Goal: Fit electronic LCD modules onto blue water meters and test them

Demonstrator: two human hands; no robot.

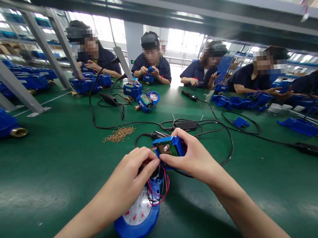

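A blue water meter (pixel 154 219) with a round white dial (pixel 136 212) lies before me on the green bench. My right hand (pixel 195 156) grips a small blue housing (pixel 180 146) by its side, thumb in front, tilted up over the meter's far end. Set in that housing is a circuit board (pixel 171 149) with a small clear part on it. My left hand (pixel 136 172) is closed in a pinch at the housing's lower left corner; what lies between its fingertips is hidden. Red and black wires (pixel 166 181) loop down below the fingers.
A heap of small brass screws (pixel 119 134) lies beyond my left hand. Black cables (pixel 199 125) coil behind the housing. Farther off is another open meter (pixel 147 101). More blue meters (pixel 1 121) stand at left. Several co-workers (pixel 151 62) sit across the bench handling blue parts.
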